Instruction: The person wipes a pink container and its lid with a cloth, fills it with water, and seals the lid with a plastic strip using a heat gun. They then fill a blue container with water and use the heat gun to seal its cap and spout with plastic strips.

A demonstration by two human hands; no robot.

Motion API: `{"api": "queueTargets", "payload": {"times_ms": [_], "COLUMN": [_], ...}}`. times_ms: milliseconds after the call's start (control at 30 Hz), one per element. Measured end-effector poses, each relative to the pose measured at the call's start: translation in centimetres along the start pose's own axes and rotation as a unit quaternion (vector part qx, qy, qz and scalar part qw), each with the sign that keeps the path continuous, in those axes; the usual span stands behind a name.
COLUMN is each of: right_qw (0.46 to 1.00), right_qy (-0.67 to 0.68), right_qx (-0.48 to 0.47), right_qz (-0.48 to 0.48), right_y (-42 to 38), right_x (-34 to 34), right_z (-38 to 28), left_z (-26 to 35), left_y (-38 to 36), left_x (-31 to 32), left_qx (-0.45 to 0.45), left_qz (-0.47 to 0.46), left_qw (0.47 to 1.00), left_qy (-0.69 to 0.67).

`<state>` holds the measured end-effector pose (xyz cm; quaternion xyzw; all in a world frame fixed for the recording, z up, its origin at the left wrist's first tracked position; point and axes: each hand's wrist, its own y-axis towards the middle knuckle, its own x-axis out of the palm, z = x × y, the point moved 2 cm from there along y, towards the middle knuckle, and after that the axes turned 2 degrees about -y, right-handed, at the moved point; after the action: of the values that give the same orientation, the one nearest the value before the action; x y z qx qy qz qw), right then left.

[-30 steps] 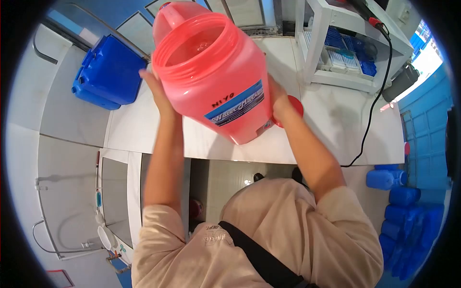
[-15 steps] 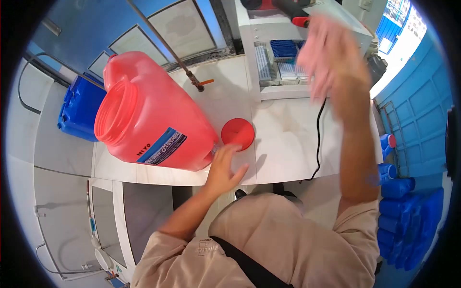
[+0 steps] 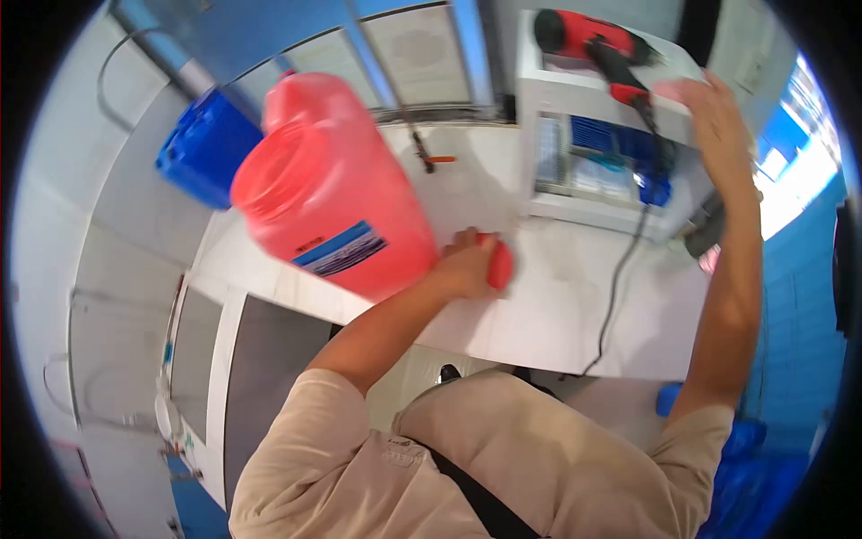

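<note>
The left hand (image 3: 467,263) lies on the red lid (image 3: 498,262), fingers curled over it and pressing it to the white counter (image 3: 557,305), so only the lid's right edge shows past the knuckles. Just left of that hand, touching its wrist side, stands the big red jug (image 3: 337,202), tilted, its wide mouth uncapped and turned up and to the left; nothing can be made out inside it, and a blue label sits on the wall facing the hand. Beyond the jug, far from either hand, a blue container (image 3: 208,144) rests against the wall. The right hand (image 3: 714,112) is raised well apart from the left, fingers spread and loose on the top edge of a white shelf unit (image 3: 575,99), gripping nothing that can be seen. Just left of that hand a red tool (image 3: 593,40) lies on the shelf top, its dark cable (image 3: 620,269) dropping to the counter, and blue packets (image 3: 620,139) fill the compartment below the hand
</note>
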<state>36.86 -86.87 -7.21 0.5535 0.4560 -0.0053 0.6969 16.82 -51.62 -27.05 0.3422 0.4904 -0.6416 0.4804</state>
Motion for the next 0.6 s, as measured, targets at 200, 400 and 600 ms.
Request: {"api": "queueTargets", "payload": {"times_ms": [200,400,600], "right_qw": [0.86,0.893,0.951], "right_qy": [0.5,0.43,0.099], "right_qx": [0.1,0.067,0.209], "right_qz": [0.012,-0.113,-0.204], "right_y": [-9.0,-9.0,-5.5], "right_x": [-6.5,0.1,19.4], "right_z": [-11.8,-21.3,-15.9], "left_z": [7.5,0.6,-4.3], "left_y": [-13.9,-20.3,-18.3], "left_x": [-17.7,-32.3,-33.6], "left_qx": [0.234,0.064,-0.132], "left_qz": [0.183,0.265,0.135], "left_qw": [0.955,0.955,0.968], "left_qy": [-0.006,0.117,0.166]}}
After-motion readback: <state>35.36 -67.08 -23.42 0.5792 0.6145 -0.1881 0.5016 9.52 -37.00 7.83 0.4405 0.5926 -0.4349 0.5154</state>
